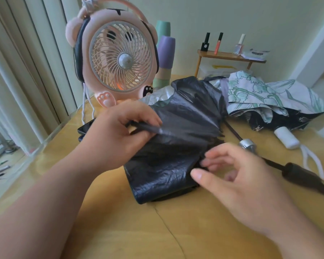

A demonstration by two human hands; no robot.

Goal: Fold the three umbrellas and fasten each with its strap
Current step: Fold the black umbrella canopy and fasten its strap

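A black umbrella [176,146] lies half gathered in the middle of the wooden table [131,230]. Its dark handle [305,178] and silver collar [248,144] point to the right. My left hand [120,131] pinches a fold of the black canopy near a rib and lifts it. My right hand [232,176] hovers at the canopy's right edge, fingers spread and loosely bent, blurred, holding nothing. Behind, a white floral umbrella [266,92] lies crumpled with its white handle [286,137] toward me. A silver canopy [157,96] peeks out from under the black one.
A pink bear-shaped desk fan [118,58] stands at the back left with its white cable trailing down. A dark phone [84,128] lies beside my left hand. A small wooden shelf [230,55] with cosmetics bottles stands at the back. Pastel cups [166,51] are stacked behind the fan.
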